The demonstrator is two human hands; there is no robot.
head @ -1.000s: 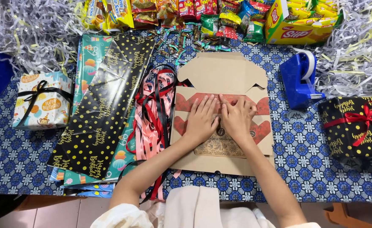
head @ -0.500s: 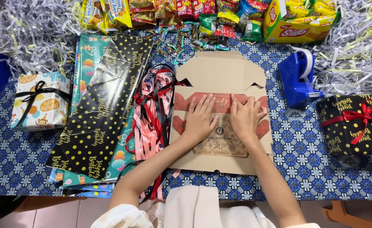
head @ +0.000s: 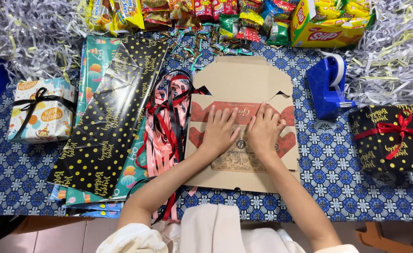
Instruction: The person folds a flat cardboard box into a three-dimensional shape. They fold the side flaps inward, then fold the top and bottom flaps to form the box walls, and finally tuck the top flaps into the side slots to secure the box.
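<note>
Head view, box: flat brown cardboard box [head: 242, 122] with red printed panels, lying mid-table on the blue patterned tablecloth [head: 330, 154], top flap spread open toward the snacks.
Head view, left hand: left hand [head: 219, 130] laid palm-down on the box's red band, fingers spread and flat, clamped on nothing.
Head view, right hand: right hand [head: 264, 131] pressed flat just beside the left, fingers apart, gripping nothing, thumbs nearly touching.
Head view, left of box: tangle of red, pink and black ribbons [head: 165, 124] touching the box's left edge; beyond it, black gold-dotted wrapping paper [head: 108, 117] stacked over teal sheets.
Head view, far left: wrapped gift with black bow [head: 40, 110], well apart from the hands.
Head view, right of box: blue tape dispenser [head: 327, 86] near the box's upper right corner; black dotted gift with red ribbon [head: 390, 138] farther right.
Head view, far edge: snack packets [head: 225, 14], yellow carton [head: 330, 21], shredded paper [head: 26, 33] heaped at both corners.
</note>
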